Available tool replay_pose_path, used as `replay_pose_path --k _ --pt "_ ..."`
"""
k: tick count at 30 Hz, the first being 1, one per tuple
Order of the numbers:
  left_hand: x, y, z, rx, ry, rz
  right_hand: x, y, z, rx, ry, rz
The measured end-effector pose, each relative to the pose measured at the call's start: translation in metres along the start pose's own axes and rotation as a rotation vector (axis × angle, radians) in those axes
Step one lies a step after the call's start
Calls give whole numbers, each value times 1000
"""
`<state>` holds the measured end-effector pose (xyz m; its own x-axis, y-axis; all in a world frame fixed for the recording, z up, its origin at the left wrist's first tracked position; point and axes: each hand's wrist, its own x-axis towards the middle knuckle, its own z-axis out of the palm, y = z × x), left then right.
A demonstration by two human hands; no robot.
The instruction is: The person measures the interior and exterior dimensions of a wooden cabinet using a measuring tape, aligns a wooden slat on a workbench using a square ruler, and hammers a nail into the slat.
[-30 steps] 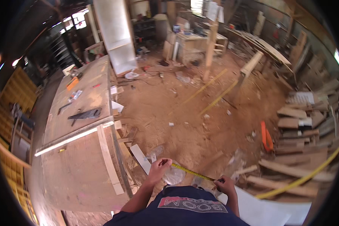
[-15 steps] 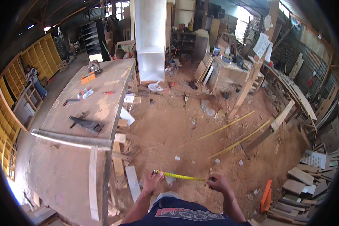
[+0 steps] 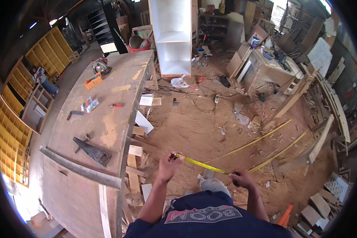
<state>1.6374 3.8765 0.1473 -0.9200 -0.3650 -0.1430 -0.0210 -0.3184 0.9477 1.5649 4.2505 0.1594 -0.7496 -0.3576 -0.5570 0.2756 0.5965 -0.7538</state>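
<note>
A yellow tape measure [image 3: 204, 164] stretches between my two hands, in front of my body and above the dirt floor. My left hand [image 3: 169, 166] pinches the blade's hooked end. At the other end, lower and to the right, my right hand [image 3: 244, 178] is wrapped round the dark case. The blade slants down from left to right. Beside my left forearm runs the edge of a long wooden workbench [image 3: 83, 174], with a handsaw [image 3: 92, 151] lying on it.
On the bench lie a circular saw [image 3: 102, 66], an orange box [image 3: 93, 81] and a red-handled tool [image 3: 116, 106]. Ahead stands a tall white cabinet [image 3: 173, 47]. Long thin strips [image 3: 258, 139] and scraps litter the floor. Far left, a person [image 3: 45, 80] is near yellow shelving [image 3: 51, 47].
My view has swung, so the bench and cabinet sit further right. Both hands have come up in the picture, still stretching the tape, which tilts more steeply down to the right.
</note>
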Motion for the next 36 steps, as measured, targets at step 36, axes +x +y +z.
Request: replay_pose_path --k 36 --pt "962 176 -62 441 311 449 843 -512 -307 -397 10 -388"
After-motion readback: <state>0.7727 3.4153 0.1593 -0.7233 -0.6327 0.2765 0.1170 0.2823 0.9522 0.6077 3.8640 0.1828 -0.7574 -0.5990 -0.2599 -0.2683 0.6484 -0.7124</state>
